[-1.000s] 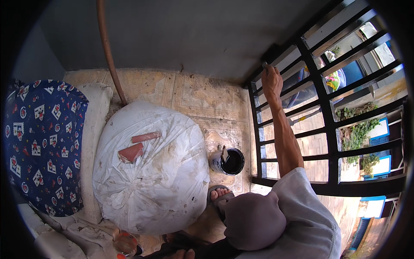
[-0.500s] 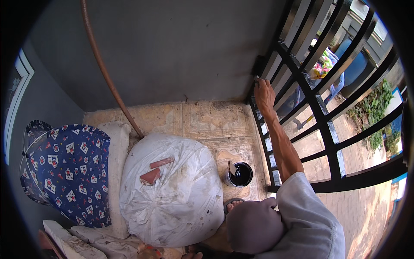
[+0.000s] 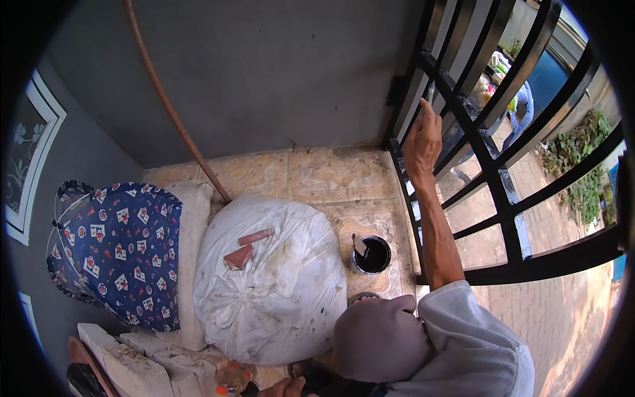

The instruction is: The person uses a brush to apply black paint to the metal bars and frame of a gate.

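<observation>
My right hand (image 3: 423, 142) reaches up to the black metal grille (image 3: 493, 165), fingers closed around a slim paintbrush (image 3: 430, 92). The brush's tip is at an upright bar near the grille's upper crossbar. On the floor below stands a tin of black paint (image 3: 376, 257), with a pale flat stick or brush handle leaning in it. At the lower edge, my left hand (image 3: 283, 388) is partly cut off, its fingers curled; what they hold, if anything, is hidden. Close to that hand lies a clear bottle with orange-red parts (image 3: 231, 378).
A bulging white sack (image 3: 271, 298) stands left of the tin, with reddish broken pieces (image 3: 241, 255) on top. Beside it are a navy patterned cover (image 3: 122, 248) and pale slabs (image 3: 126, 357). A brown pole (image 3: 169, 106) leans by the grey wall (image 3: 278, 79). Beyond the grille, a person (image 3: 522, 109) bends over.
My right hand has moved with the brush from the grille's wall-side edge to a bar farther right and higher. More of my left hand and the bottle has come into view.
</observation>
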{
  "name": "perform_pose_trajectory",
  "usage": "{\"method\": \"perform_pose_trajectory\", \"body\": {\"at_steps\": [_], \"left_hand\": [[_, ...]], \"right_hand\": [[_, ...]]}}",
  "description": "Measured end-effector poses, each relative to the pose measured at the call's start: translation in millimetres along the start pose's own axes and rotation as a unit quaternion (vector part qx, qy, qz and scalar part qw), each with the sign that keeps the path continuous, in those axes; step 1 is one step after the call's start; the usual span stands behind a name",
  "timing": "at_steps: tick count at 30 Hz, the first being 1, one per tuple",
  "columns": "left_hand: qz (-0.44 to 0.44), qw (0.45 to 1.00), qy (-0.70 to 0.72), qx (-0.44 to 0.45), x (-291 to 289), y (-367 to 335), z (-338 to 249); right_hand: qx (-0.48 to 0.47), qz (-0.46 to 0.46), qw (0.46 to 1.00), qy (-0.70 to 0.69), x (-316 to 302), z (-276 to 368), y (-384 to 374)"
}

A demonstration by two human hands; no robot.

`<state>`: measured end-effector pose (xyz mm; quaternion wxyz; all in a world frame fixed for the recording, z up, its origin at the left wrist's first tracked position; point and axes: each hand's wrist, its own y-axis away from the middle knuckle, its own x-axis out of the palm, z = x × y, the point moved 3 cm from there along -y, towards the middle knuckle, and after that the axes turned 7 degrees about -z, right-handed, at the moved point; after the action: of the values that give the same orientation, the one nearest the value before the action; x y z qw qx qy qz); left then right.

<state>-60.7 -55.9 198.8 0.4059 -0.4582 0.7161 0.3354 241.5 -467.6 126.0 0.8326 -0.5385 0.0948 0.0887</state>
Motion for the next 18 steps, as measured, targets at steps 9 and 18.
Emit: {"method": "perform_pose_trajectory", "body": {"at_steps": [9, 18], "left_hand": [[0.025, 0.999, -0.003, -0.024, 1, 17, -6], [-0.008, 0.999, -0.021, -0.038, -3, 10, -42]], "right_hand": [[0.014, -0.008, 1.0, -0.01, 53, -24, -17], [0.022, 0.029, 0.998, -0.049, 57, -43, -16]]}}
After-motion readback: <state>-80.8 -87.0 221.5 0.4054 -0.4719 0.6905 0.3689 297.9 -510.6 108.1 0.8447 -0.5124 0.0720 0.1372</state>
